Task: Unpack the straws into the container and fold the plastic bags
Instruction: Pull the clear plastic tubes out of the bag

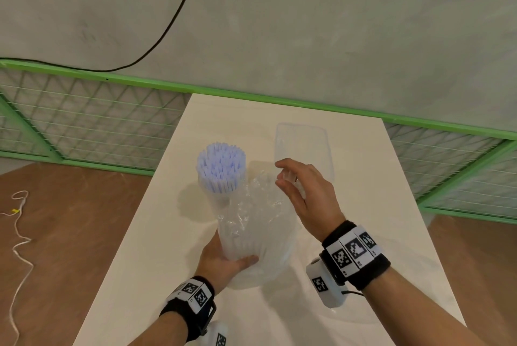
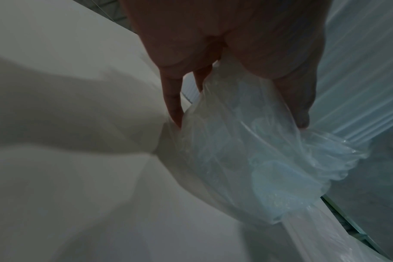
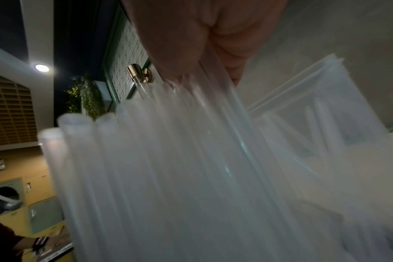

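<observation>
A crumpled clear plastic bag (image 1: 251, 214) stands tilted over the white table (image 1: 377, 206), with clear straws showing through its lower part. My left hand (image 1: 223, 261) grips that lower part from below; in the left wrist view the thumb and fingers of my left hand (image 2: 239, 122) curl round the bag (image 2: 247, 150). My right hand (image 1: 282, 178) is above the bag's mouth and pinches a bunch of clear straws (image 3: 168, 168), which run under the right hand (image 3: 204, 78). Behind the right hand stands an empty clear container (image 1: 303, 147) (image 3: 339, 109). A round holder packed with blue-white straws (image 1: 221, 169) stands to the left of the bag.
A green mesh fence (image 1: 84, 127) runs behind the table along a grey wall. A black cable (image 1: 173, 18) hangs across the wall. A white cord (image 1: 19, 234) lies on the wooden floor at the left. Another person (image 3: 2, 239) shows at the lower left of the right wrist view.
</observation>
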{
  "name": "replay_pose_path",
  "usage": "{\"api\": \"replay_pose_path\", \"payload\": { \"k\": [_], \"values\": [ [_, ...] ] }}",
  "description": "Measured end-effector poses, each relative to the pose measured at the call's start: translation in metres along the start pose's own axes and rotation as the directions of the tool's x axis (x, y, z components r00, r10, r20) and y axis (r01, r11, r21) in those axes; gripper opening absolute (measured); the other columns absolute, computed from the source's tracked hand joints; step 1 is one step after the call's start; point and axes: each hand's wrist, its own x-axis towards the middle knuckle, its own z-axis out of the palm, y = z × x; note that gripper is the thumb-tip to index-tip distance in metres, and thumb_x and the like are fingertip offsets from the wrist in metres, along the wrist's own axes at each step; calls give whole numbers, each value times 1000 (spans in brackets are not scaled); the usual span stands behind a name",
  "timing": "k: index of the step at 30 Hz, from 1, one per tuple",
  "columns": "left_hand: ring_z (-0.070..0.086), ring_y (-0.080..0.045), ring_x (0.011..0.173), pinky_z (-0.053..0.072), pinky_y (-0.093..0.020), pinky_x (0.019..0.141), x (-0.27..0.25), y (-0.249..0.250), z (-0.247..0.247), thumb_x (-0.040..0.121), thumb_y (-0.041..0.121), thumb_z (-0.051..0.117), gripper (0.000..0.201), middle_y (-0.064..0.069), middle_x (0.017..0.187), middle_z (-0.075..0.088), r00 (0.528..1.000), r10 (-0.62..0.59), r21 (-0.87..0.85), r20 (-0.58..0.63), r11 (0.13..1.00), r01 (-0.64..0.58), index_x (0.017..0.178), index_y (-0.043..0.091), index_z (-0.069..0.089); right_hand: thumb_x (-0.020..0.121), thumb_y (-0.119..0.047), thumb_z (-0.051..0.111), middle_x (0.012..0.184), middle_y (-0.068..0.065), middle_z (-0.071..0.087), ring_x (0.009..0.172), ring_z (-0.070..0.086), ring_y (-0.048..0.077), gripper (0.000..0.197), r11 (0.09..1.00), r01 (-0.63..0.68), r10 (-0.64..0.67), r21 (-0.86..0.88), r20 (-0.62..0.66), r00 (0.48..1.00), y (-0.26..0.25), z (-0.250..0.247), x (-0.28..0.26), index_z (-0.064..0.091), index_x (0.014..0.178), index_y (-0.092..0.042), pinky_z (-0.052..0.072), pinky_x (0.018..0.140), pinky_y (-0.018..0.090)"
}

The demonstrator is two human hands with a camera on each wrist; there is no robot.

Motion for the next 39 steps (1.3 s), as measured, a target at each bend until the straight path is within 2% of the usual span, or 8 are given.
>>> {"api": "replay_pose_path", "payload": {
  "k": [5,11,18,21,26,33,36,39],
  "values": [
    [67,-10,99,53,-36,93,0,-1,-1,43,42,96,85,10,104,72,1000,1,13,6,1000,-1,118,30,60,98,-14,54,95,1,66,87,60,8,21,998,55,-55,-7,-207,977,0,-12,12,60,117,-6,41,84,6],
    [67,-10,100,53,-36,94,1,0,-1,41,47,96,88,9,106,71,1000,-1,29,8,1000,1,119,30,60,97,-22,57,90,-12,62,75,71,4,21,999,30,-37,-31,-289,957,4,-25,25,56,118,-22,55,73,23],
    [68,-9,96,54,-35,92,3,-1,-1,44,39,97,75,8,101,72,1000,-2,31,-11,1000,3,110,32,61,97,-30,62,89,-20,63,64,72,10,21,997,79,-64,4,-556,828,-1,-78,59,56,116,-24,59,57,42],
    [68,-9,97,54,-34,92,3,-2,-1,44,38,97,75,8,101,73,1000,2,14,-7,1000,-2,110,32,62,97,-28,62,88,-22,65,64,72,8,21,994,110,-76,13,-645,760,-10,-108,72,56,114,-17,58,56,35],
    [66,-7,97,51,-29,89,2,1,0,48,35,97,71,8,102,71,1000,12,22,-1,1000,-12,108,32,60,99,-24,60,91,0,61,63,72,20,21,976,217,-144,17,-697,702,-25,-139,98,53,115,-13,58,58,35],
    [64,-6,98,48,-25,86,1,3,0,47,35,97,74,10,102,70,1000,-17,0,-5,1000,17,110,33,59,99,-23,57,91,-20,60,64,71,13,14,983,182,-161,-7,-507,847,13,-115,131,51,111,-24,55,61,22],
    [66,-8,98,51,-28,88,2,2,0,45,37,98,77,10,102,72,1000,-26,-11,-2,1000,26,112,30,61,96,-25,60,104,-8,63,83,70,20,19,997,-8,-8,-83,-188,982,55,-82,127,58,114,-20,53,76,24],
    [68,-8,97,52,-28,91,3,1,-1,44,38,98,78,9,101,73,1000,-30,-17,-6,999,30,113,28,63,95,-29,61,135,-4,55,124,53,17,37,959,-18,91,-284,247,965,81,-61,121,54,130,-21,38,102,26]
  ]
}}
